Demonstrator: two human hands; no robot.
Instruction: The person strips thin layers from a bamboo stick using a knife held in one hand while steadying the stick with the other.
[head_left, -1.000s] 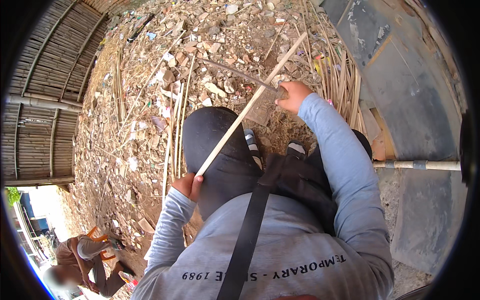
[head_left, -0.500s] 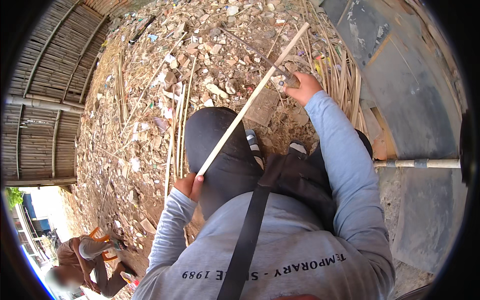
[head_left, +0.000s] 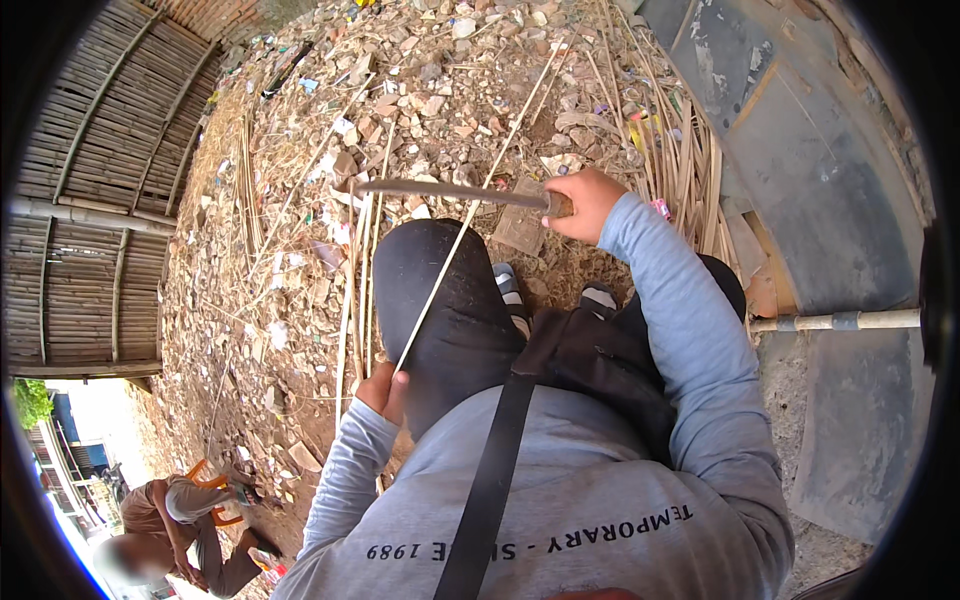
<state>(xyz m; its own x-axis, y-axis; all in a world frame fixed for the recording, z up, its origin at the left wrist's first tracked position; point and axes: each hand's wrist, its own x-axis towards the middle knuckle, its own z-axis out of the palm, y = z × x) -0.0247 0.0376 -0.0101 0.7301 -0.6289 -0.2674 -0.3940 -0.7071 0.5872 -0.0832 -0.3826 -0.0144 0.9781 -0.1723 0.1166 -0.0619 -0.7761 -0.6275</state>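
Observation:
My left hand (head_left: pixel 383 392) is closed on the near end of a long, thin bamboo strip (head_left: pixel 450 258), beside my left knee. The strip slants away to the far right over my dark trouser leg and the ground, its narrow edge showing. In my right hand (head_left: pixel 588 205) is the short handle of a long-bladed knife (head_left: pixel 430 189). Its dark blade points left, nearly level, and crosses over the strip. Whether blade and strip touch, I cannot tell.
Rubble and litter (head_left: pixel 430 110) cover the ground. Several bamboo strips (head_left: pixel 360 290) lie left of my knee, and a pile of strips (head_left: pixel 690 165) lies at the right. Grey sheets (head_left: pixel 840 200) stand farther right. A person (head_left: pixel 180 515) sits on an orange chair at lower left.
The strip has turned from its broad face to its narrow edge. The knife blade has swung round from pointing far left to lying nearly level, nearer me. My right hand moved slightly toward me.

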